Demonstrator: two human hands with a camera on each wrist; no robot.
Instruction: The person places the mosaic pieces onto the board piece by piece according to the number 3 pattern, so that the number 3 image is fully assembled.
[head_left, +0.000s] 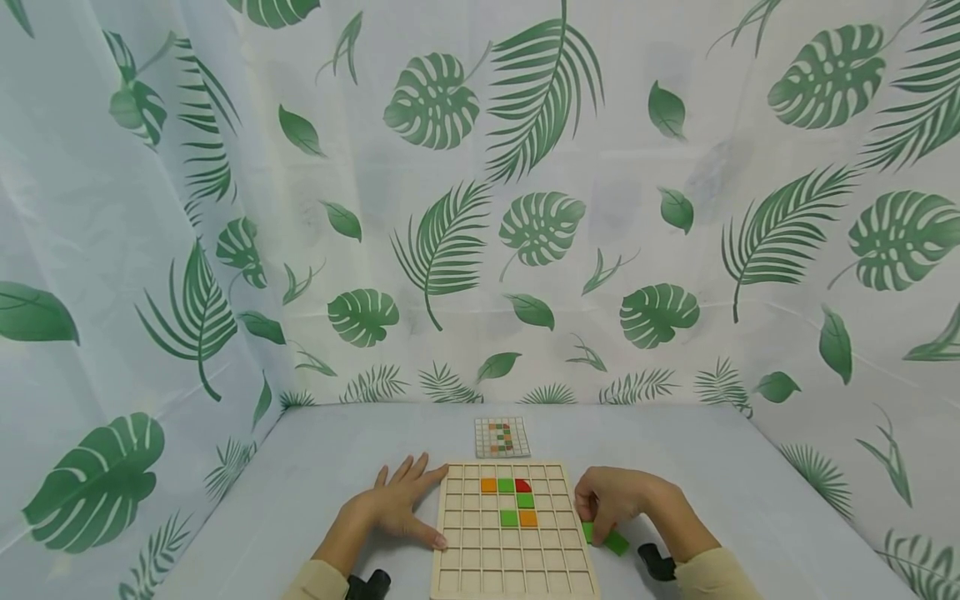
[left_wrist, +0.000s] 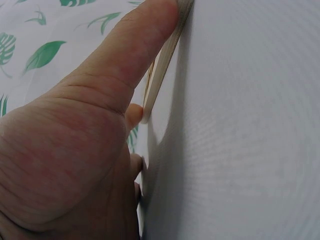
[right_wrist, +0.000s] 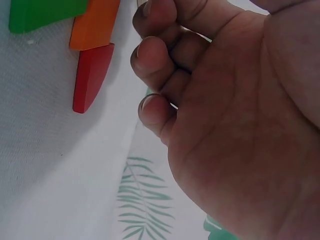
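Note:
A square wooden grid board (head_left: 480,560) lies on the table, with several orange, green and red tiles in its upper cells. My left hand (head_left: 402,506) is spread at its left edge, thumb and a fingertip touching the rim; the left wrist view shows the thumb (left_wrist: 135,45) against the board's side. Right of the board, my right hand (head_left: 617,497) bends its fingers down over green tiles (head_left: 617,542). Its thumb and index tips are out of the right wrist view, so whether they pinch a tile is hidden. An orange tile (right_wrist: 95,25) and a red tile (right_wrist: 92,77) lie beside this hand.
Behind the board lies a small pattern card (head_left: 483,442) printed with a grid and coloured cells. A leaf-print curtain (head_left: 465,350) stands around the back and sides of the white table (head_left: 322,446). Dark wrist devices (head_left: 657,562) show near both sleeves.

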